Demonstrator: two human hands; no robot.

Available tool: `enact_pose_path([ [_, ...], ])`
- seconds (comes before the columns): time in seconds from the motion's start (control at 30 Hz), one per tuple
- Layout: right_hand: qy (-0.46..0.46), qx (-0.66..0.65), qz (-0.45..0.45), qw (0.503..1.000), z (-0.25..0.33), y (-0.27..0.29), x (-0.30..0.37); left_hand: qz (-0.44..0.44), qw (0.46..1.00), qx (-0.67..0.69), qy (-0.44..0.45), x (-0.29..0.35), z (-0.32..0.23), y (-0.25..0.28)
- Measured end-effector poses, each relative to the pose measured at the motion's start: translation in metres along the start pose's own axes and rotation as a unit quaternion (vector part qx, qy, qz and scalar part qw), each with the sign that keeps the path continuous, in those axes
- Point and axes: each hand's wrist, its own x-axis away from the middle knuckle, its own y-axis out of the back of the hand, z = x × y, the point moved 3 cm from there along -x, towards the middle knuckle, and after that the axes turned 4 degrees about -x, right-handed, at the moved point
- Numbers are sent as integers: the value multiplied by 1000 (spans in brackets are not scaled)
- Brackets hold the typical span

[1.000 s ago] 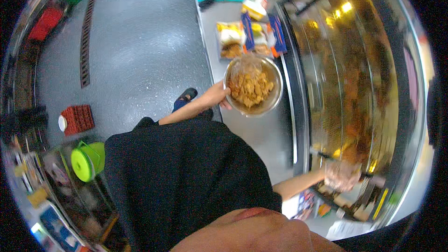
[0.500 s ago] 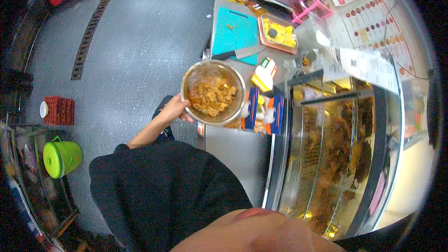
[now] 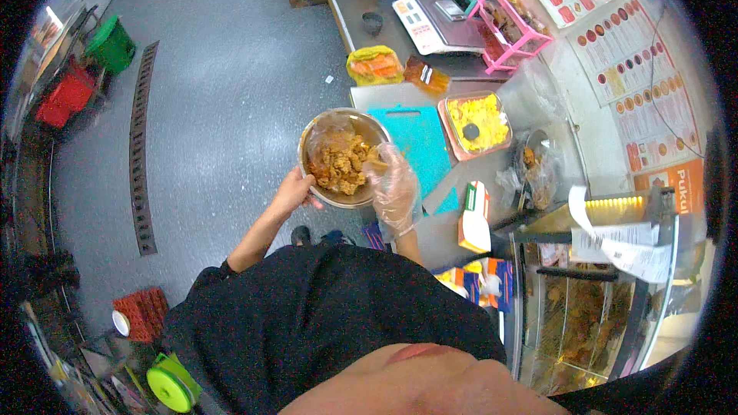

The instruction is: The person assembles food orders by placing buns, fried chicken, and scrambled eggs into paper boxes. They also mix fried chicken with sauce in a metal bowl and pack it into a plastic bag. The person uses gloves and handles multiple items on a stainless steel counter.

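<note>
A round metal bowl (image 3: 307,138) holds brown, crumbly chunks of cooked food (image 3: 338,161). At its left rim, my bare left hand (image 3: 292,190) grips the bowl, thumb over the edge and fingers beneath. My right hand (image 3: 396,188) wears a clear plastic glove and reaches over the right rim. Its fingers are bent together at the food's edge; what they pinch, if anything, I cannot make out. Just beyond the bowl lies a turquoise cutting board (image 3: 415,138), with a knife (image 3: 440,194) across its near right corner.
A tray of yellow food pieces (image 3: 478,124) stands right of the board, near a small folded carton (image 3: 475,219). Farther back are a scale (image 3: 438,24), a yellow packet (image 3: 374,65) and a pink rack (image 3: 513,27). A glass display case (image 3: 576,323) is at the lower right.
My gloved right hand has come into view and reached the bowl's right side. My left hand keeps its grip on the bowl. The view has turned, showing more of the counter's far end.
</note>
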Motion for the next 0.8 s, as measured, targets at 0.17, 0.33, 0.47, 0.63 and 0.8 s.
enact_pose_path([
  [0.17, -88, 48, -57, 993, -74, -26, -77, 82, 996, -6, -29, -149, -90, 14],
  [0.33, -229, 133, -193, 945, -186, -21, -143, 93, 987, -57, -117, -343, -176, -27],
  [0.47, -295, 111, -243, 918, -259, -40, -209, 167, 978, -3, -124, -490, -262, -81],
  [0.63, -264, 253, -150, 919, -332, -89, -242, 139, 977, -93, -132, -633, -328, -130],
  [0.8, -495, 177, -92, 846, -415, -133, -236, 257, 965, -40, -37, -730, -342, -144],
])
